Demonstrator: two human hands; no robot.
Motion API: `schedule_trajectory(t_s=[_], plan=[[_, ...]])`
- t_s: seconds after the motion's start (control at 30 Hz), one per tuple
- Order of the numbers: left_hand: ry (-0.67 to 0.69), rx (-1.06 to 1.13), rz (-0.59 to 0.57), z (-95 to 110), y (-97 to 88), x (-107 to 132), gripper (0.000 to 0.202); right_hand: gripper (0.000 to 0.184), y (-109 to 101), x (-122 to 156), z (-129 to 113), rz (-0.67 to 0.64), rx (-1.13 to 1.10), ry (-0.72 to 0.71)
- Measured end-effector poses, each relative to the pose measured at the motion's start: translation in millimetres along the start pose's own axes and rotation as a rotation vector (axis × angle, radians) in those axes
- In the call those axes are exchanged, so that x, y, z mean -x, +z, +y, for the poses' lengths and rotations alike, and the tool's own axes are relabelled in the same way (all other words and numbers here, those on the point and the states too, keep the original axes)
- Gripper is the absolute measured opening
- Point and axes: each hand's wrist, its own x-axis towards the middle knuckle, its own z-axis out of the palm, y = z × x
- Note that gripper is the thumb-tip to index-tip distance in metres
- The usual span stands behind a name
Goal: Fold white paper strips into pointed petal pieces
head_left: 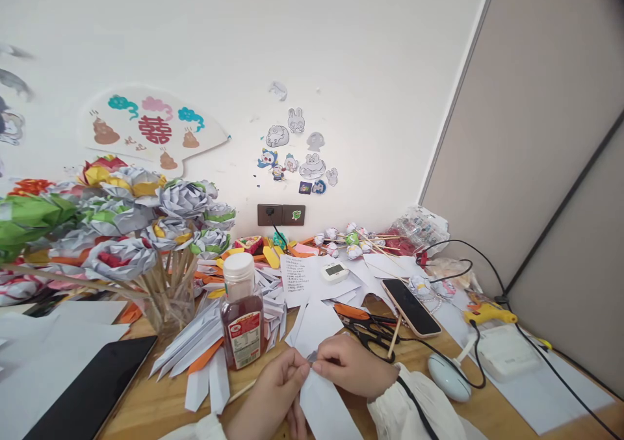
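Right hand [348, 365] gripping paper [327, 406], wooden table [146, 394], wall [365, 50]

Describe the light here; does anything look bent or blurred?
Head view: soft, fairly even light on the smooth white wall, darker at the upper-right corner; head view: the grey partition panel slants, grey wall stickers look smeared, the bare left hand and right hand fairly crisp.

A white wall [370, 50] bears cartoon stickers [312, 166] and a dark socket plate [281, 215]; a greyish partition [531, 121] stands at right; below lies a wooden table [139, 388]; light is even.
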Motion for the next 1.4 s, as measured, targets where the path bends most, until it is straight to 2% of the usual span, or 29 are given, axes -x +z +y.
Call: schedule_trajectory(t_s=[0.13, 0.3, 0.4, 0.47, 0.53, 0.6, 0.7, 0.8, 0.93, 1.17, 1.3, 1.4], plan=[[0.032, -0.066, 0.065, -0.4, 1.1, 0.7, 0.031, 0.025, 1.2, 0.1, -1.4, -0.005, -0.015, -0.011], [0.049, 0.003, -0.027, -7.4, -2.7, -3.4, 0.032, 0.027, 6.3, -2.2, 0.9, 0.169, -0.029, 0.039], [0.051, -0.027, -0.037, -10.4, -4.4, -5.9, 0.032, 0.026, 4.3, -3.2, 0.6, 0.278, -0.139, 0.098], [0.052, -0.005, -0.013, -11.1, -5.8, -7.6, 0.033, 0.017, -0.3, -2.7, -2.2, 0.298, -0.288, 0.119], [0.059, 0.046, 0.041, -10.9, -7.9, -9.5, 0.035, 0.014, -6.6, -1.0, -6.4, 0.269, -0.449, 0.112], [0.073, 0.087, 0.122, -9.4, -10.3, -10.7, 0.037, 0.017, -12.9, 2.0, -11.0, 0.19, -0.512, 0.087], [0.081, 0.097, 0.231, -5.1, -12.5, -10.5, 0.038, 0.017, -18.3, 7.9, -14.9, 0.02, -0.378, 0.059], [0.07, 0.103, 0.27, -1.3, -12.5, -9.7, 0.037, 0.019, -17.1, 12.4, -13.1, -0.053, -0.294, 0.075], [0.061, 0.161, 0.224, -1.0, -12.4, -10.7, 0.037, 0.015, -13.1, 12.3, -9.1, -0.04, -0.319, 0.094], [0.086, 0.103, 0.037, 1.3, -12.5, -9.0, 0.039, 0.011, -12.3, 7.8, -9.3, 0.114, -0.255, 0.113], [0.08, 0.093, 0.012, 2.2, -12.4, -8.3, 0.042, 0.008, -5.3, 5.9, -4.6, 0.145, -0.259, 0.133], [0.074, 0.095, 0.026, 1.8, -11.7, -8.3, 0.043, 0.007, 2.3, 4.4, -1.7, 0.186, -0.367, 0.187]])
